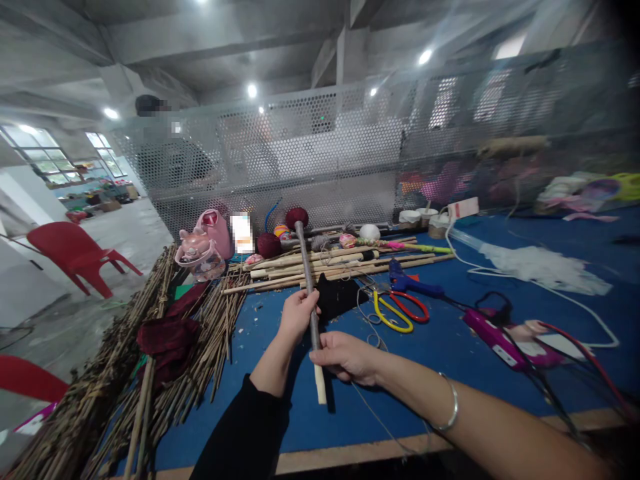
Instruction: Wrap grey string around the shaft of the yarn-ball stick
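A wooden stick (307, 257) wrapped for most of its length in grey yarn points away from me, its near end bare pale wood. My left hand (299, 313) grips it around the middle. Closer to me, my right hand (345, 357) pinches the stick where the grey wrapping stops. A thin grey thread trails from near my right hand toward the table's front edge. Just beyond my hands lies a black cloth (343, 297). Scissors (400, 311) with one yellow and one red handle rest to the right, beside a blue glue gun (413, 281).
Thin twigs (220, 337) are heaped on the left, with dark red cloth (170, 337) over them. Peeled sticks (280, 270) and yarn balls (269, 245) lie behind. A purple power strip (495, 340) with cables sits right. A perforated metal screen (300, 160) stands beyond the blue table (270, 347).
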Tool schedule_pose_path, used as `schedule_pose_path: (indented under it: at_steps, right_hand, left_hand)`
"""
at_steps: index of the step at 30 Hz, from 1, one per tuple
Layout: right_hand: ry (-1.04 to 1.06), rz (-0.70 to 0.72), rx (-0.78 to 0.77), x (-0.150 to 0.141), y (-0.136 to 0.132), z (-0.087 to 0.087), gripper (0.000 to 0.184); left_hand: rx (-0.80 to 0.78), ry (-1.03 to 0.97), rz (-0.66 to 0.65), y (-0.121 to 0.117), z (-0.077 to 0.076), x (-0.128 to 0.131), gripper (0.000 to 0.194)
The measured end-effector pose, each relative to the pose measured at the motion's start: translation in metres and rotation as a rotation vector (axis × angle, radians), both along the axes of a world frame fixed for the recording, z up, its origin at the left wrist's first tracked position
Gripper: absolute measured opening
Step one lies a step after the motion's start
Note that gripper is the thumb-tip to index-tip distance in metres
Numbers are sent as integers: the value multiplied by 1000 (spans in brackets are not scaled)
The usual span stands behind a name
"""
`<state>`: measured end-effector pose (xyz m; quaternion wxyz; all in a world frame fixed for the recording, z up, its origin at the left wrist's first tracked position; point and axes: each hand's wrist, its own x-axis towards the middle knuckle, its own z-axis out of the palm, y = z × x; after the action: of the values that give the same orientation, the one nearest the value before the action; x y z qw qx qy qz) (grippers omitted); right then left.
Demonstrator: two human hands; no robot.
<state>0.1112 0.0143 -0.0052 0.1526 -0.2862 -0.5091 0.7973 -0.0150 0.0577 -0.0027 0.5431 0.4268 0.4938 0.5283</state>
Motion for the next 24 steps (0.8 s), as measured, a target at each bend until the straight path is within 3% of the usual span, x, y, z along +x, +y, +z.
schedule_pose_path:
  at_steps: [6, 16, 24]
  right_hand:
    - [118, 73, -100, 3, 1, 5, 26]
    - [-44, -65, 102, -4, -4, -1, 28]
    - [208, 29, -23, 1, 0, 0, 28]
  left_hand:
    - [-24, -87, -44, -1, 3, 2, 40]
    - [49, -156, -45, 1, -1, 1, 40]
    - [74, -219, -86, -1, 5, 0, 41]
